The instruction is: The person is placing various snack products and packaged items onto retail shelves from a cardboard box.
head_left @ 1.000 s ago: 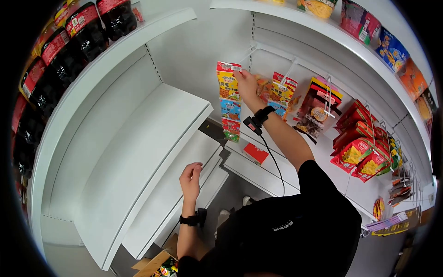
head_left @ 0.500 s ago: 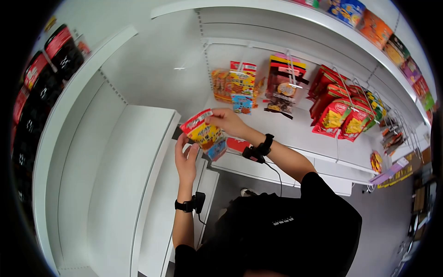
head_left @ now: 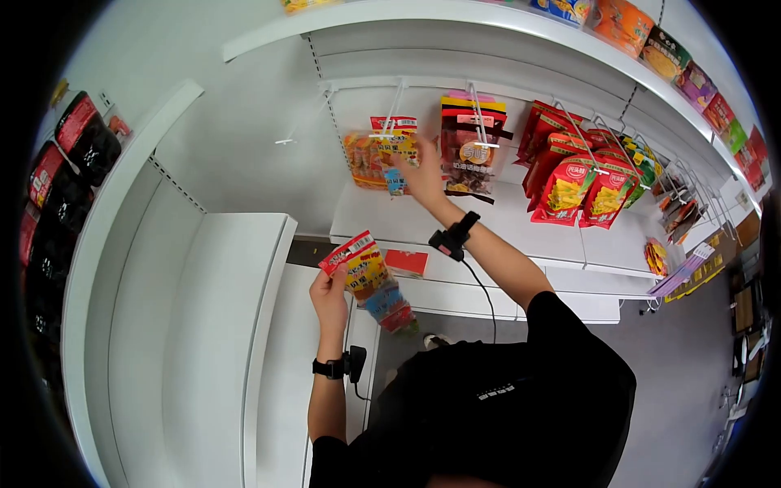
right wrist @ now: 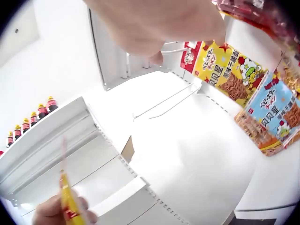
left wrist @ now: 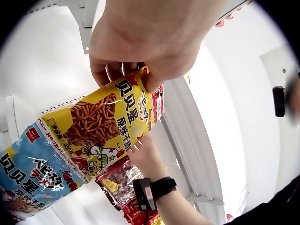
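In the head view, my left hand (head_left: 329,297) pinches the red top of a strip of snack packets (head_left: 366,276), which hangs tilted to the lower right. The left wrist view shows its yellow noodle snack packet (left wrist: 101,124) joined to a blue one (left wrist: 35,168), with the thumb and fingers at the top edge. My right hand (head_left: 421,172) reaches to a similar strip (head_left: 399,146) on a wall hook. Its fingers overlap that strip's edge in the right wrist view, with thumb and fingers apart near the hook (right wrist: 176,50).
Dark brown snack bags (head_left: 472,154) and red snack bags (head_left: 569,183) hang to the right. Orange packets (head_left: 364,159) hang beside the reached strip. A red box (head_left: 407,262) lies on a lower shelf. Cola bottles (head_left: 85,130) line the left shelf.
The right hand brought the strip leftward from the rack to the left hand and let go of it. The left hand now holds it, and the right hand has moved back to the hanging strip.
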Demonstrator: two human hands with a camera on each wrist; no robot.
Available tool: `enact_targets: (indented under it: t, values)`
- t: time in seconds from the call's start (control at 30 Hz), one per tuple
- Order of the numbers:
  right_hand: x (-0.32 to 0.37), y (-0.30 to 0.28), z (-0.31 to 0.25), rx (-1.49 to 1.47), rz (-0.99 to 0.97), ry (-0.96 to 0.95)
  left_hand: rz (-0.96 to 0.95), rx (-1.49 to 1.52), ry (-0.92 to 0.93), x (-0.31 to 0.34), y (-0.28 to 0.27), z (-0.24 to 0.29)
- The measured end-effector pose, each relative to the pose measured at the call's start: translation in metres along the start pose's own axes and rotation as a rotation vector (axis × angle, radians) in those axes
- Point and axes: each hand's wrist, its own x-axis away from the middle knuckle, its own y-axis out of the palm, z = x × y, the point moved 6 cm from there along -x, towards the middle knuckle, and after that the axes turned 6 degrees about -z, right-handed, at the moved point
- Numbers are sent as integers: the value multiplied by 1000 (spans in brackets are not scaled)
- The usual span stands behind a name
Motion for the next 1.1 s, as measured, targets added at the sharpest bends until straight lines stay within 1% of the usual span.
enact_targets:
  t: [0.07, 0.17, 0.3, 0.4, 0.5, 0.6, 0.63, 0.7, 0.77, 0.83, 0.9, 0.97, 1.07, 1.1]
  values:
    - [-16, -11, 7, 70, 158, 34, -14, -28, -17, 10, -3, 2]
    - [-33, -8, 25, -26, 215, 192, -32, -71, -30, 23, -8, 3]
    - [-40, 13, 39, -604, -91, 334, -46, -104, -87, 39, -18, 10]
    - [-41, 13, 32, -562, -113, 270, -46, -129, -83, 44, -22, 14]
    - [-32, 8, -5, -632, -143, 215, -36, -126, -55, 46, -18, 13]
    - [-20, 11, -1, -614, -157, 222, -50, -85, -65, 48, -12, 5]
    - [-14, 7, -15, -631, -180, 216, -58, -69, -73, 49, -9, 2]
    - [-2, -6, -43, -663, -228, 204, -89, -37, -73, 51, -2, -7]
    - [11, -22, -56, -647, -262, 218, -123, -9, -62, 55, 6, -22]
    - [22, -31, -54, -674, -296, 240, -146, 5, -80, 58, 14, -32]
    - [36, -47, -58, -756, -281, 311, -159, 54, -112, 58, 27, -38]
    - [51, -76, -56, -798, -246, 360, -219, 48, -120, 56, 46, -38]
    - [88, -132, -48, -713, -199, 419, -271, 36, -124, 71, 83, -37]
    - [96, -154, -50, -774, -153, 430, -283, 42, -120, 75, 98, -37]
